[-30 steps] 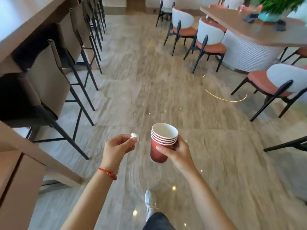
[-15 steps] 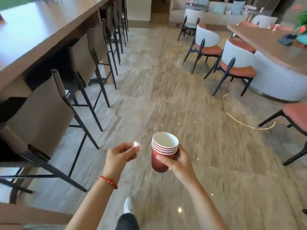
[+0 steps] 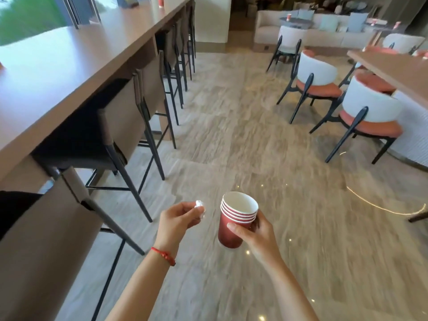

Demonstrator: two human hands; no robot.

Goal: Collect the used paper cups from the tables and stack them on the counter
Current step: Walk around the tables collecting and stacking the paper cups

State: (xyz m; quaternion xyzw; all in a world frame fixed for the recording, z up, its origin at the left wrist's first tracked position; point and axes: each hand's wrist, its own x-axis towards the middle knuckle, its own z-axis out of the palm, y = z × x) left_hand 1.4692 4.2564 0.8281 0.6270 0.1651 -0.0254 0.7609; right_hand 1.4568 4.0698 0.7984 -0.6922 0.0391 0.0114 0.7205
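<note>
The greatest risk is judged to lie with the long counter [image 3: 76, 72] on the left and its row of bar stools [image 3: 120, 126]: the stack could be knocked against a stool back or the counter edge if it is swung in without care. Cups may also be missed, since a red cup [image 3: 160, 1] is seen at the counter's far end and others on the distant lounge tables [image 3: 295, 19].

The stack of red paper cups [image 3: 237, 220] is held in the air over the floor, tilted slightly, white inside, with about four rolled rims nested closely. It could slip or be crushed, as the right hand [image 3: 257, 232] is wrapped round the lowest cup only, thumb across the front. A small white crumpled scrap [image 3: 200, 206], apparently tissue, is pinched by the fingers of the left hand [image 3: 178, 220] and could easily be dropped.
</note>
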